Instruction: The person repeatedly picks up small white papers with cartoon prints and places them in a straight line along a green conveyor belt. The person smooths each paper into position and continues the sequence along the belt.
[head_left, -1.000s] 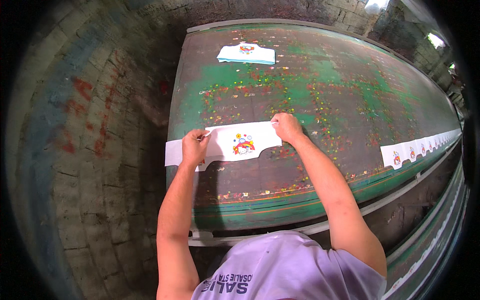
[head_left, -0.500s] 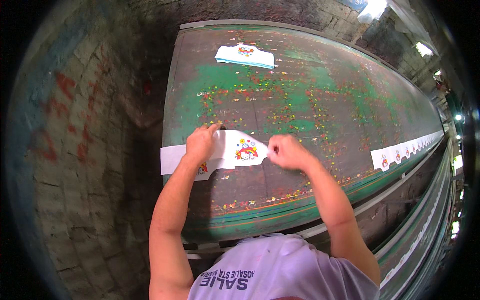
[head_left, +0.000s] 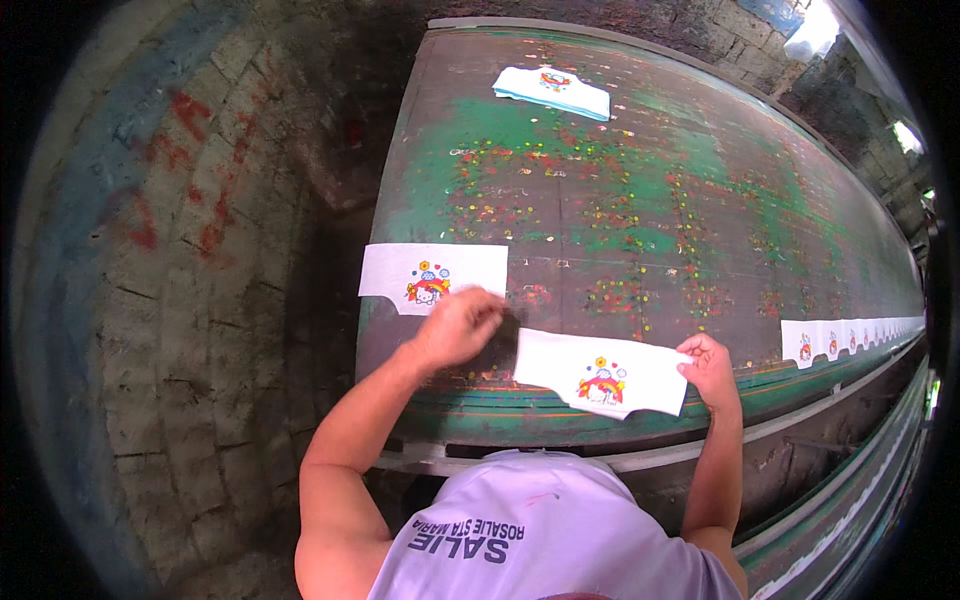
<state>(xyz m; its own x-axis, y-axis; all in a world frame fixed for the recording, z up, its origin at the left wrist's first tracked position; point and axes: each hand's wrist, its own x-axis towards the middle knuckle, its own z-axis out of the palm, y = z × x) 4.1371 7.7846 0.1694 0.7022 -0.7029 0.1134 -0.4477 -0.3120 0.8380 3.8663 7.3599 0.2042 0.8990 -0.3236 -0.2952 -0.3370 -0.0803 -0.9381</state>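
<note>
My right hand pinches the right end of a white cloth piece at the table's near edge. A colourful print of a cartoon cat, rainbow and flowers decorates it, and its lower edge is cut in curves. My left hand is just off that cloth's left end, fingers loosely curled and apart from it, with nothing visible in them. Under and beside the left hand, a second white cloth piece with the same print lies flat at the table's left edge; the hand covers its lower right corner.
The long table has a worn green and brown top, speckled with paint. A folded stack of white, blue-edged cloth rests at the far side. A row of printed cloth pieces runs along the near right edge. A block wall stands at left.
The white cloth piece has come off the other one and moved right and nearer to me, in my right hand. My left hand has let go and shifted nearer. The view has turned slightly.
</note>
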